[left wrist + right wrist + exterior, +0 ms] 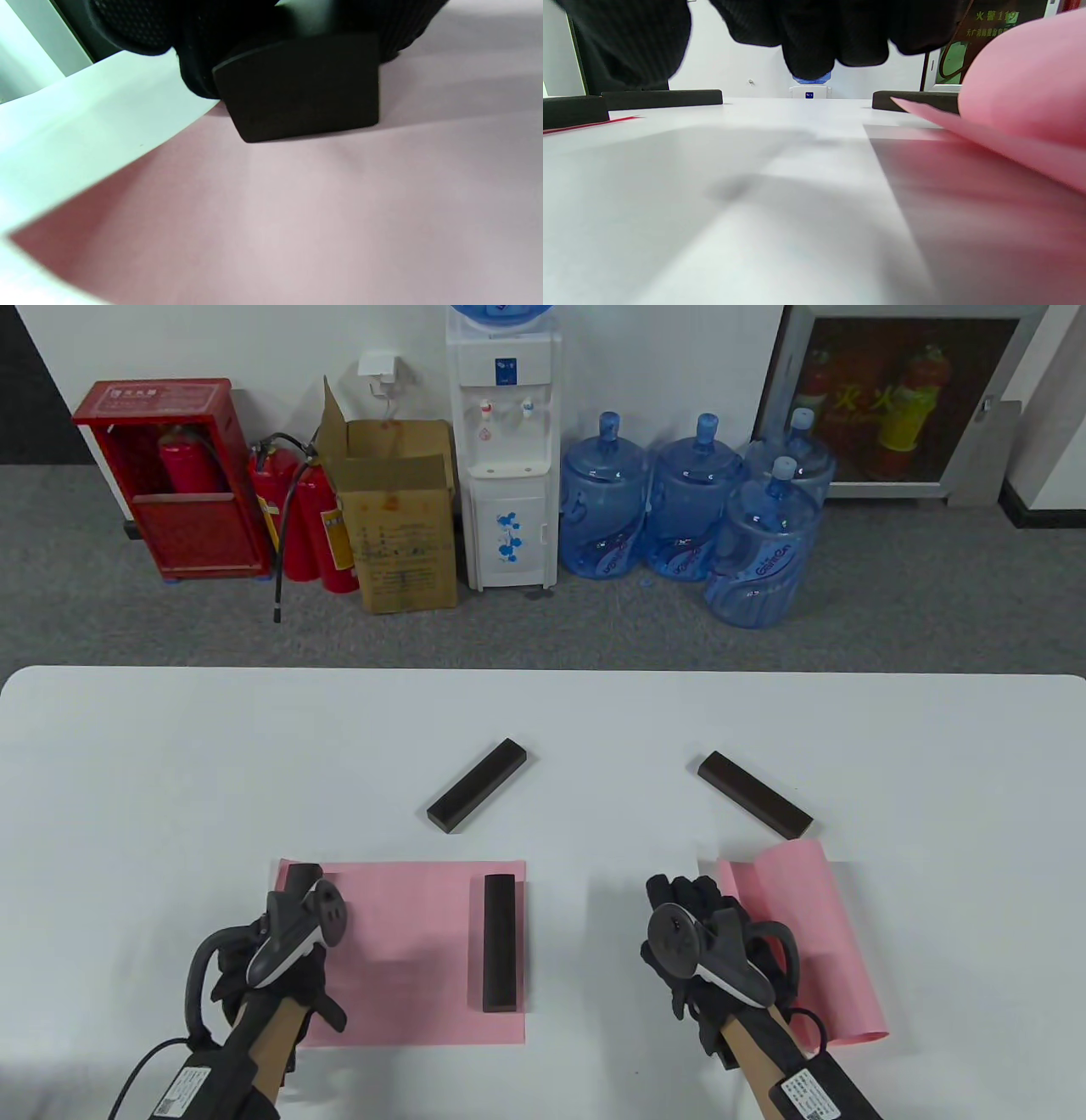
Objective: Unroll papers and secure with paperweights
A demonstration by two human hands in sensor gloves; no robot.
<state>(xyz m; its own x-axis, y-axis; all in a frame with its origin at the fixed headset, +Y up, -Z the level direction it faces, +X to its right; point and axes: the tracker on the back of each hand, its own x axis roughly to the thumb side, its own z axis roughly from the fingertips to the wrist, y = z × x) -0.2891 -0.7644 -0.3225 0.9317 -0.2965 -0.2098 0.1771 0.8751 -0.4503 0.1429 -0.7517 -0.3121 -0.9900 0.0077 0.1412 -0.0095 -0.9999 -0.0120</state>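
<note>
My left hand [280,950] grips a paperweight [297,89] on the flat pink sheet [416,950]. My right hand [704,942] lies spread beside the curled sheet [797,933].

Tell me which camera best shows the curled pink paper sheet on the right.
The table view: the curled pink paper sheet shows whole there, beside the right hand, its left part rolled up off the white table. The right wrist view catches only its curl and near edge, blurred. The left wrist view misses it.

My left hand [280,950] covers most of the paperweight [301,84] under it; my right hand's [696,937] grip can't be made out.
</note>
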